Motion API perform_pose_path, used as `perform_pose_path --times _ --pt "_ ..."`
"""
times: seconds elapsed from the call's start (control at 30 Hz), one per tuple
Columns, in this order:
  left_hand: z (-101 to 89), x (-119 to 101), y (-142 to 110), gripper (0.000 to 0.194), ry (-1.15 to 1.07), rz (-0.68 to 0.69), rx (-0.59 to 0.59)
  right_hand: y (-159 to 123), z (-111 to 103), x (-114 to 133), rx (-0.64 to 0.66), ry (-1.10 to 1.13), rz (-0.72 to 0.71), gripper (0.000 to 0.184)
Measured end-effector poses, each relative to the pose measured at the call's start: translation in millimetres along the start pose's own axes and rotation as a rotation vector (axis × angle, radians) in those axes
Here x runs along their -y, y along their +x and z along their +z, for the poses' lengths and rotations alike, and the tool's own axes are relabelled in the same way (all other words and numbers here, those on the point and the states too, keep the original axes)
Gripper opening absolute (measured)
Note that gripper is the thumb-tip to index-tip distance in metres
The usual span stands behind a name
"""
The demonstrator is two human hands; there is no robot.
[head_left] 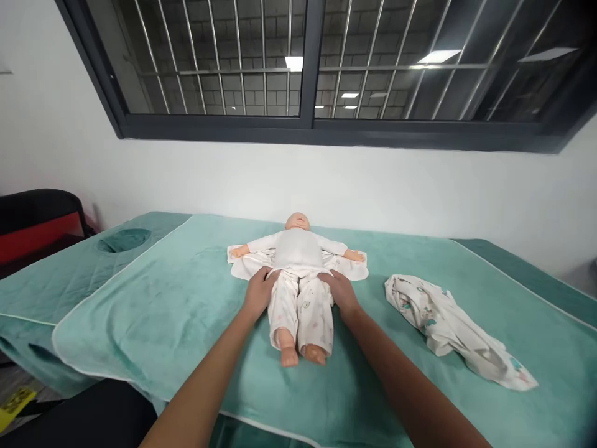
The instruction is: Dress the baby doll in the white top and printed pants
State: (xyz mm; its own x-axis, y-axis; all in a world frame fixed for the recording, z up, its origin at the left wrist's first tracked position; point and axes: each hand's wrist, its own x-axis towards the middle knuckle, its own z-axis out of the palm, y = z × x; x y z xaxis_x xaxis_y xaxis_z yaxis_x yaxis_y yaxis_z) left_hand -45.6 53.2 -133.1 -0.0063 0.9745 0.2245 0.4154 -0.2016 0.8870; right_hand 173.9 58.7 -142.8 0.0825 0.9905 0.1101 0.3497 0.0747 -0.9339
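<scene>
A baby doll (298,249) lies on its back with its head toward the wall and its arms spread. It wears a white long-sleeved top and patterned white pants (285,306), whose legs reach near its ankles. An open patterned garment (351,266) is spread beneath its upper body. My left hand (261,289) grips the waistband of the pants at the doll's hip on the left. On the other hip, my right hand (340,291) holds the waistband too. The fingertips of both hands are partly hidden by the fabric.
A crumpled white printed cloth (457,326) lies to the right of the doll. The green sheet (153,311) covers a padded bed with a round hole (124,240) at left. A black and red chair (40,230) stands at far left. Behind are a wall and a barred window.
</scene>
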Motion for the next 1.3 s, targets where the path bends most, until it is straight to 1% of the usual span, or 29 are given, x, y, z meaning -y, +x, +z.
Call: perform_pose_path --times 0.03,0.1,0.13,0.17,0.2,0.23,0.27,0.3,0.37,0.43,0.5,0.53,0.57,0.63,0.7,0.73,0.77,0.8,0.87,0.9,0.93,0.97,1.03,1.07,1.1,1.13,1.17,1.23,1.3 --pt "-6.1 -4 -2 0.033 -0.008 0.0 0.044 -2 -2 3 0.022 0.007 0.004 0.032" --pt "-21.5 -9 -10 0.035 -0.014 0.014 0.231 -9 -12 8 0.117 -0.003 -0.018 0.033" --pt "-28.9 -10 -15 0.046 -0.004 0.027 0.343 -14 -17 10 0.195 -0.014 -0.046 0.035" --pt "-34.8 -10 -20 0.062 0.018 0.046 0.435 -20 -23 12 0.283 -0.03 -0.083 0.042" --pt "-38.6 -9 -25 0.077 0.05 0.07 0.494 -26 -27 13 0.364 -0.055 -0.121 0.052" --pt "-40.0 -9 -29 0.086 0.093 0.094 0.51 -31 -29 14 0.423 -0.091 -0.152 0.06" --pt "-39.1 -8 -32 0.085 0.139 0.113 0.485 -35 -29 15 0.439 -0.136 -0.17 0.062" --pt "-36.6 -8 -34 0.076 0.179 0.13 0.45 -39 -28 15 0.41 -0.177 -0.17 0.058" --pt "-29.7 -9 -37 0.045 0.213 0.154 0.392 -42 -21 14 0.313 -0.171 -0.112 0.039" --pt "-25.4 -11 -40 0.02 0.157 0.129 0.314 -43 -15 13 0.264 -0.069 -0.032 0.03" --pt "-27.2 -13 -45 0.014 0.021 0.035 0.231 -46 -15 12 0.282 0.039 0.033 0.032" --pt "-30.2 -14 -50 0.018 -0.052 -0.012 0.226 -49 -18 12 0.306 0.07 0.051 0.034" --pt "-34.0 -14 -55 0.026 -0.109 -0.039 0.255 -53 -22 12 0.336 0.088 0.052 0.037" --pt "-41.3 -14 -68 0.055 -0.127 -0.008 0.394 -65 -31 15 0.435 0.105 0.012 0.047" --pt "-43.8 -13 -81 0.09 0.002 0.092 0.514 -79 -36 17 0.539 0.056 -0.073 0.071" --pt "-42.7 -13 -86 0.102 0.108 0.146 0.527 -86 -37 18 0.561 0.015 -0.118 0.084" --pt "-40.2 -14 -91 0.107 0.226 0.197 0.507 -91 -36 18 0.55 -0.028 -0.149 0.09" --pt "-37.0 -14 -94 0.104 0.339 0.243 0.47 -94 -34 18 0.507 -0.068 -0.157 0.087" --pt "-31.0 -17 -97 0.091 0.507 0.306 0.396 -97 -30 19 0.381 -0.13 -0.128 0.062" --pt "-29.3 -18 -97 0.085 0.553 0.319 0.387 -96 -29 20 0.339 -0.149 -0.103 0.05" --pt "-28.6 -20 -97 0.084 0.575 0.323 0.398 -95 -30 21 0.341 -0.156 -0.079 0.045" --pt "-28.5 -21 -97 0.089 0.581 0.324 0.424 -95 -32 22 0.386 -0.154 -0.066 0.047" --pt "-28.5 -20 -98 0.108 0.597 0.331 0.475 -96 -37 25 0.53 -0.147 -0.097 0.071" --pt "-27.6 -18 -100 0.118 0.617 0.338 0.483 -99 -39 25 0.579 -0.153 -0.137 0.084" --pt "-25.9 -16 -102 0.125 0.643 0.346 0.48 -102 -40 25 0.588 -0.171 -0.187 0.093" --pt "-23.4 -13 -104 0.128 0.673 0.355 0.464 -106 -40 24 0.559 -0.2 -0.239 0.097" --pt "-20.6 -10 -107 0.127 0.702 0.365 0.439 -110 -39 21 0.507 -0.235 -0.286 0.096" --pt "-15.3 -8 -111 0.116 0.743 0.394 0.371 -117 -33 16 0.405 -0.303 -0.338 0.089" --pt "-12.6 -10 -113 0.102 0.761 0.428 0.318 -121 -27 13 0.343 -0.37 -0.368 0.08"
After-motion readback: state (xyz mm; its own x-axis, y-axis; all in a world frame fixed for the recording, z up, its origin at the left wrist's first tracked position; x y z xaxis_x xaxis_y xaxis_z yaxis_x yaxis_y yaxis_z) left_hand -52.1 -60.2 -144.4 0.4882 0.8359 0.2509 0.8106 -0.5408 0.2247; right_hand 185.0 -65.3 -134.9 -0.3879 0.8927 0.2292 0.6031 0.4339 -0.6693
